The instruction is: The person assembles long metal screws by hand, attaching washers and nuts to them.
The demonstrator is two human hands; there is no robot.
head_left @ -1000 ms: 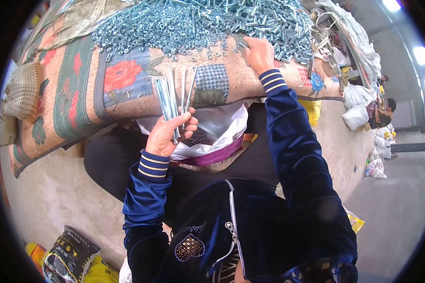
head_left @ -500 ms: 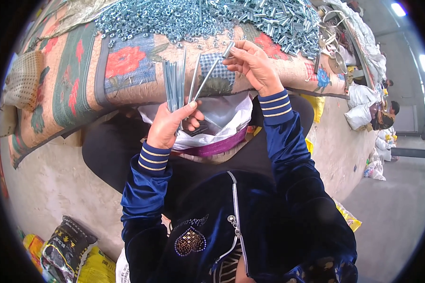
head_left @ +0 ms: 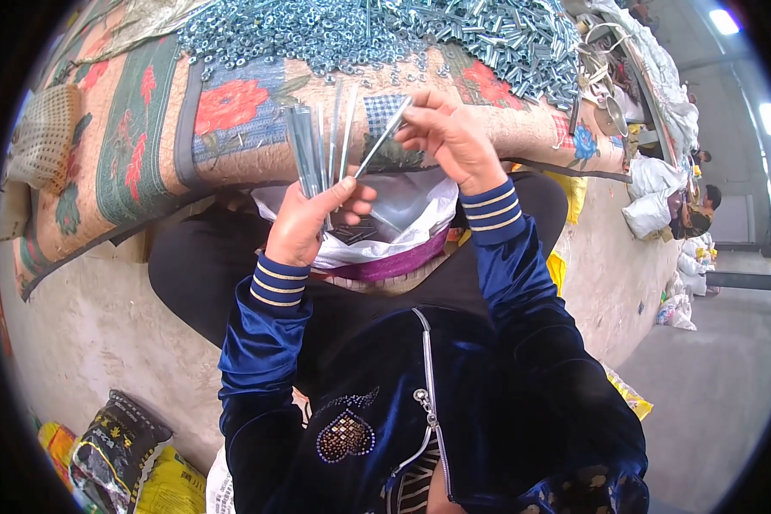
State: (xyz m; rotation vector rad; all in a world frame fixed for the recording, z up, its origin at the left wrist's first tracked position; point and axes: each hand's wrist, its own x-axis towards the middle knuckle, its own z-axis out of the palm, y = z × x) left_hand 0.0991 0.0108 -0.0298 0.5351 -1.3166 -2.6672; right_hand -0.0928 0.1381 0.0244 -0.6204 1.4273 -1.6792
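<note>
My left hand [head_left: 298, 224] is closed around a fanned bundle of thin metal rods [head_left: 303, 150], which point upward. One rod [head_left: 371, 158] leans out to the right from this hand. At its upper end my right hand [head_left: 461, 144] pinches a short metal tube [head_left: 399, 115], which sits around the rod's end. Below my hands, between my legs, lies an open white sack [head_left: 433, 214] with a purple band [head_left: 407, 264]; dark metal pieces show inside it.
A flowered quilt [head_left: 128, 158] covers the work surface ahead. On it lie a heap of metal nuts [head_left: 257, 43] and, farther right, a heap of short tubes [head_left: 531, 56]. Black and yellow bags [head_left: 116, 450] rest on the floor at lower left. Other people sit far right.
My right hand has moved slightly left and down, with the tube slid farther along the leaning rod. The rods in my left hand have spread a little.
</note>
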